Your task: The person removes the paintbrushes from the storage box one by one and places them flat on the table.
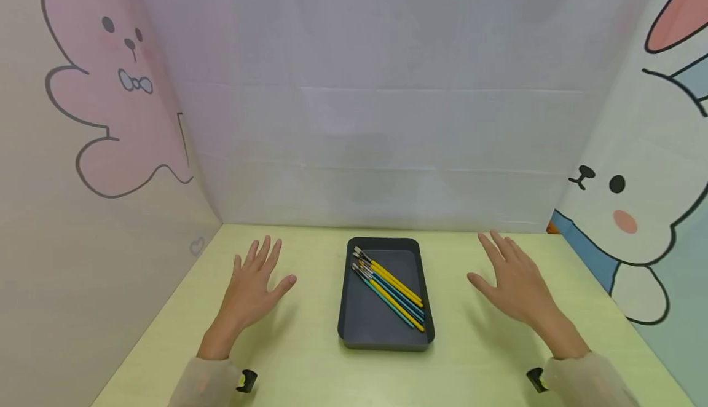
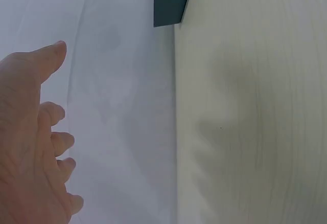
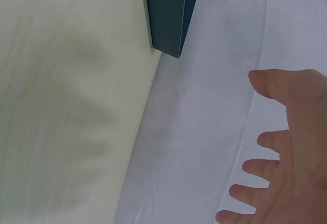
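Observation:
In the head view a dark grey tray (image 1: pixel 365 327) lies on the pale table, between the two hands. Several slim paintbrushes (image 1: pixel 389 287) with yellow, blue and teal handles lie slantwise in it, bristles toward the far left. To the tray's left, my left hand (image 1: pixel 251 290) hovers over the table with fingers spread, holding nothing. My right hand (image 1: pixel 514 284) hovers on the other side, its fingers also spread and holding nothing. Each wrist view shows the hand apart from the tray, whose dark side (image 2: pixel 171 1) appears at the top edge.
The light wood-grain table (image 1: pixel 310 370) meets a white sheet (image 1: pixel 381 118) at the back. Side sheets carry cartoon animals, a pink one (image 1: pixel 127 118) at left and a white rabbit (image 1: pixel 647 167) at right. A small black device (image 1: pixel 247 381) sits at each cuff.

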{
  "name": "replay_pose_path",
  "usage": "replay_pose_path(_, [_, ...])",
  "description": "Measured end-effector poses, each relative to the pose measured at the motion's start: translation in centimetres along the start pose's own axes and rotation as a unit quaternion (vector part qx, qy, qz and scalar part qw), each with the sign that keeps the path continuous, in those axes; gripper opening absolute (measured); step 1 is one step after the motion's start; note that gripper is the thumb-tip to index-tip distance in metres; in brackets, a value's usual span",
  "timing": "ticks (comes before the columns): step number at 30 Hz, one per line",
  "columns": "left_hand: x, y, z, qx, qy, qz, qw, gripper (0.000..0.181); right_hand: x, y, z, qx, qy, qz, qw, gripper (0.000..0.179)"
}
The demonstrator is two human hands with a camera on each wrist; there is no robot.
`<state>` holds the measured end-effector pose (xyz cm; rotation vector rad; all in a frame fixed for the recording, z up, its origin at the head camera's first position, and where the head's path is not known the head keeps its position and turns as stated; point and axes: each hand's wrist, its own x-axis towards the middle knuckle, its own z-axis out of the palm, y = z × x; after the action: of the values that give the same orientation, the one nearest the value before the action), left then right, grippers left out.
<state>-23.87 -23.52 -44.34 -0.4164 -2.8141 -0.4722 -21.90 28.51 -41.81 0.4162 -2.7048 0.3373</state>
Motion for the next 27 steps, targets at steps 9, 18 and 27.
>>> replay_pose_path(9, [0.2,2.0,0.6,-0.091,0.002,-0.001,0.9959,0.091,2.8,-2.9,-1.2,0.050,-0.042,-0.007,0.9979,0.073])
replay_pose_path(18, [0.0,4.2,1.9,-0.182,-0.028,-0.021,0.9826,0.096,5.9,-4.7,-0.5,0.110,-0.069,-0.048,0.9903,0.062])
replay_pose_path(27, [0.0,5.7,2.9,-0.226,-0.051,-0.042,0.9719,0.103,8.8,-6.0,0.8,0.160,-0.100,-0.073,0.9793,0.058])
